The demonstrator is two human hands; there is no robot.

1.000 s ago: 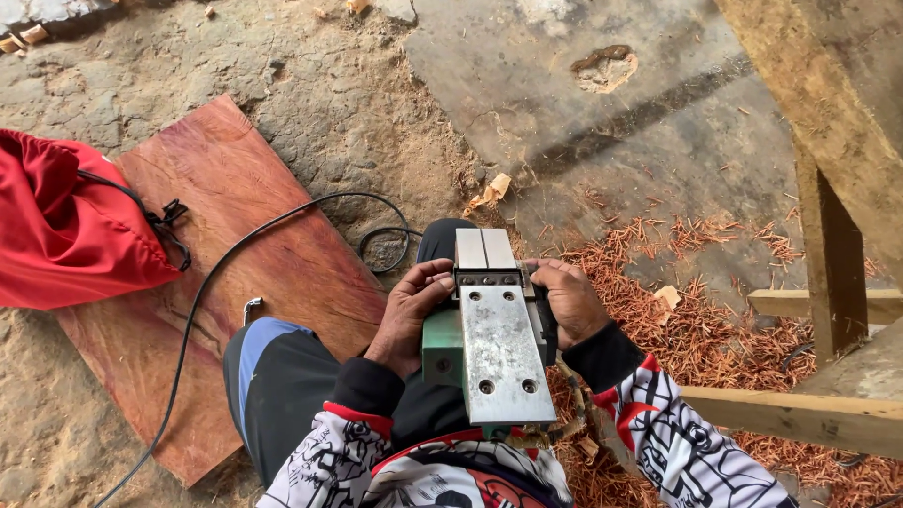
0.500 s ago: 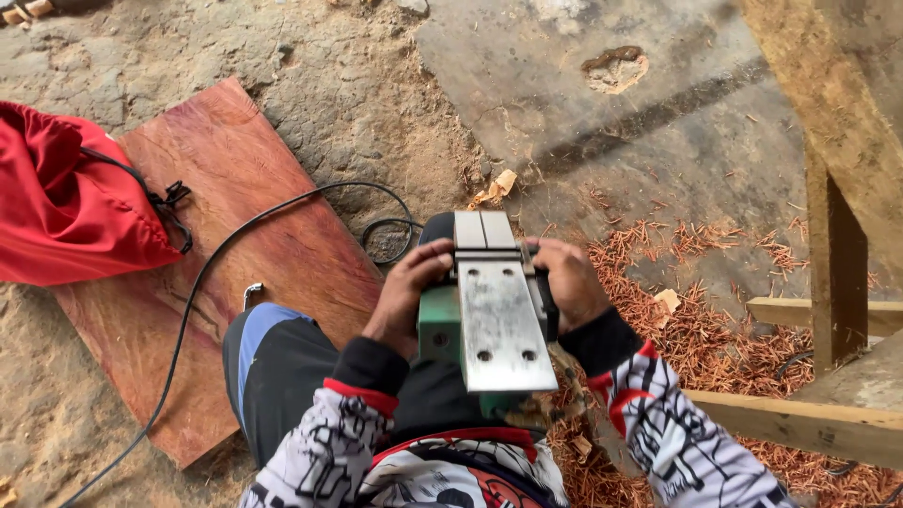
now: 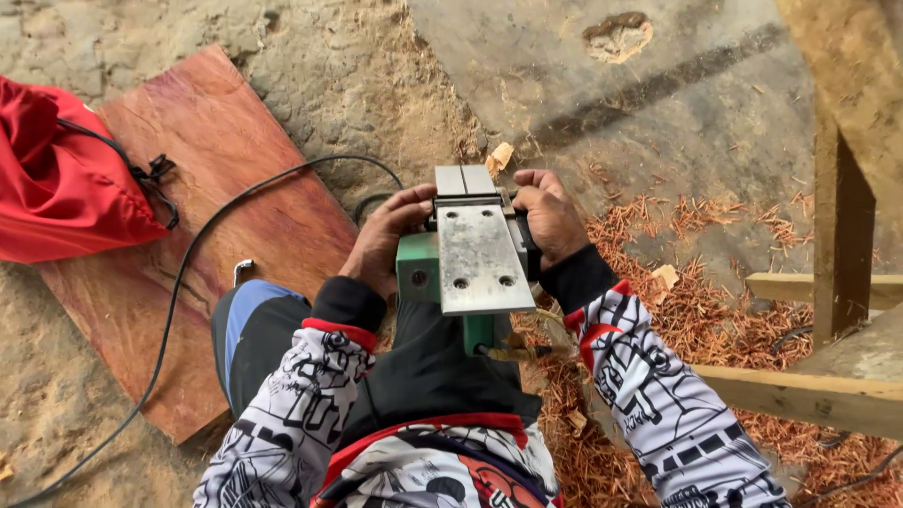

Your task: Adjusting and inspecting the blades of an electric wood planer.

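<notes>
A green electric planer (image 3: 475, 254) lies upside down on my lap, its grey metal sole plate facing up. My left hand (image 3: 386, 235) grips its left side, fingers curled over the front of the plate. My right hand (image 3: 546, 216) holds the right side near the dark housing. A black power cord (image 3: 202, 254) runs from the planer's front across the ground to the lower left. My sleeves are white with black print and red cuffs.
A reddish wooden board (image 3: 207, 207) lies on the sandy ground at left, with a red drawstring bag (image 3: 66, 183) beside it. Reddish wood shavings (image 3: 715, 310) cover the ground at right. A wooden frame of posts and rails (image 3: 837, 245) stands at the right edge.
The planer and both hands have shifted slightly up and right in the view. The grip of both hands looks the same.
</notes>
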